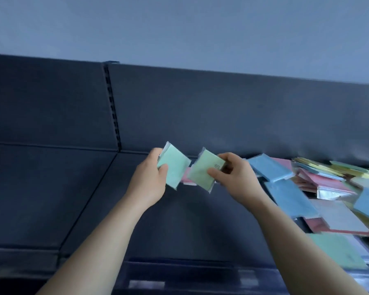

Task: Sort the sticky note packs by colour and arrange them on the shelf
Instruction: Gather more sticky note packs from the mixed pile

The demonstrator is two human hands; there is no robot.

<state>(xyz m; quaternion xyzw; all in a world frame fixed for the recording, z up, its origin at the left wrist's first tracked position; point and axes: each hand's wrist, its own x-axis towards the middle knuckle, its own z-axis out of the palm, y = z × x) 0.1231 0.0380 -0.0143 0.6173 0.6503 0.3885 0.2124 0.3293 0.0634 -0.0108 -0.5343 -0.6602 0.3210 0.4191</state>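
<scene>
- the left hand [149,177] is raised above the shelf [51,199]. its grip is closed on the left pack [176,167], a pale green one in clear wrap, with the thumb on the front face and the fingers behind.
- the right hand [235,177] is just beside it. its grip pinches the right pack [201,171], a slightly yellower green and also wrapped, with the thumb on the face near a small block of print and the fingers curled round the far edge.
- both packs are tilted and held side by side in the air, near corners close together. whether they touch cannot be told.
- a pink pack [185,178] shows in the gap below them, mostly hidden.
- the pile [320,186] of mixed packs covers the right part of the shelf: blue, pink, yellow and green, overlapping at all angles and blurred.
- a blue pack [268,168] leans at the pile's left edge, just beyond the right hand.
- a green pack [337,252] lies flat at the pile's front, near the shelf edge.
- the shelf is dark blue, with a seam running front to back, left of the left arm.
- a dark back panel [222,113] stands behind, split by a slotted upright [113,107], with a pale wall [179,28] above.
- both forearms are bare and reach in from the bottom.
</scene>
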